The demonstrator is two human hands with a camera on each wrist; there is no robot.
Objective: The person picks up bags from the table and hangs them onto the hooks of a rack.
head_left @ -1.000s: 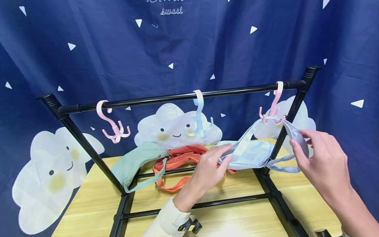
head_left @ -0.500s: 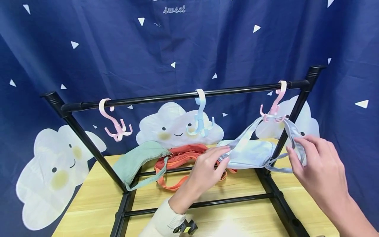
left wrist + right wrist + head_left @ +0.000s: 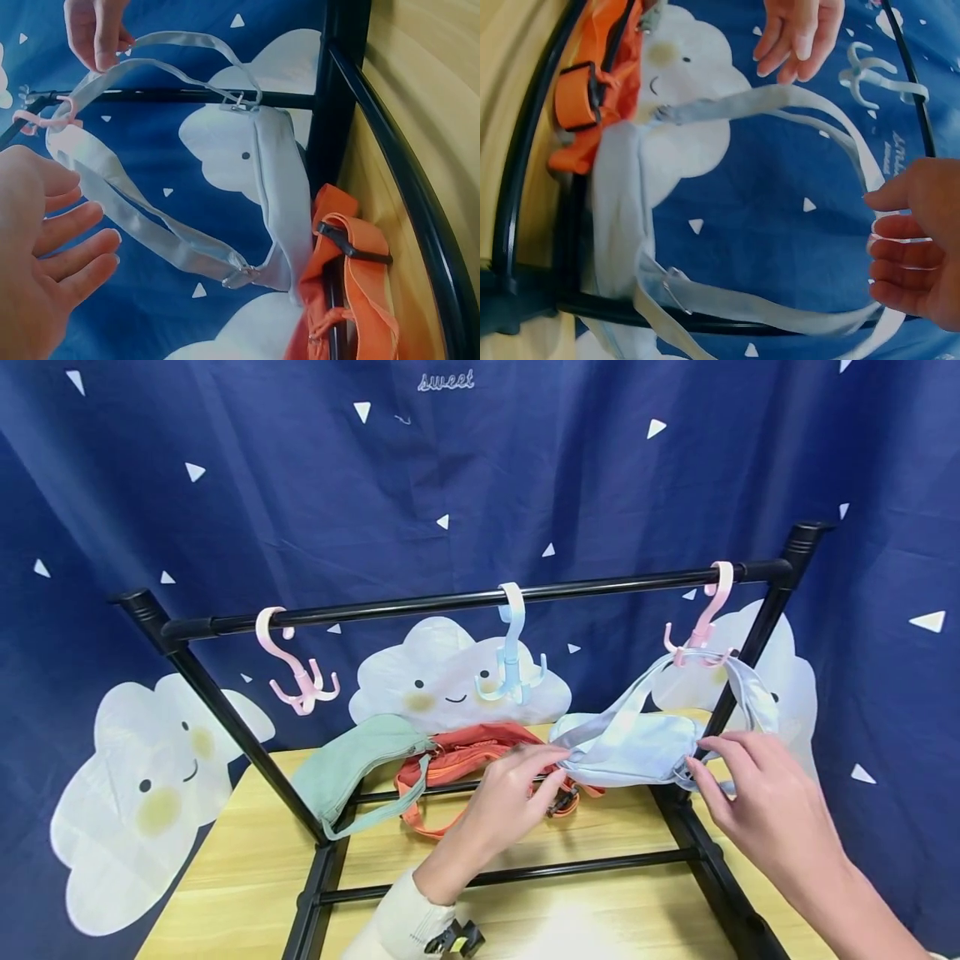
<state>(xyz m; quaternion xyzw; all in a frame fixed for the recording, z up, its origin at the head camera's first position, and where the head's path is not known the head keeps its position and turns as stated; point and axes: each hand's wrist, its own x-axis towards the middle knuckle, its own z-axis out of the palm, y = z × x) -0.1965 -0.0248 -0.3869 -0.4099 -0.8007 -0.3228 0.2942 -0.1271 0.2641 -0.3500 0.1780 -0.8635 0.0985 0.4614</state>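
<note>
A light blue waist bag (image 3: 637,753) hangs by its looped strap (image 3: 624,714) from the right pink hook (image 3: 703,631). Its body is low, near the table and the rack's right leg. My left hand (image 3: 513,789) hovers at the bag's left end, fingers relaxed and apart from the strap in the left wrist view. At the bag's right end is my right hand (image 3: 772,806), thumb and fingers loosely bent and spread. In the right wrist view, the strap passes behind the right hand's fingertips (image 3: 885,225). Both buckle ends of the bag (image 3: 281,187) show in the left wrist view.
A black rack bar (image 3: 420,605) carries another pink hook (image 3: 303,681) and a blue hook (image 3: 512,652). Green (image 3: 356,768) and orange-red (image 3: 480,745) waist bags lie on the wooden table (image 3: 225,860). A blue curtain (image 3: 337,527) with clouds hangs behind.
My right hand has moved down and left, off the strap's right side, which now hangs loose. My left hand has shifted slightly down from the strap. The view has tilted slightly.
</note>
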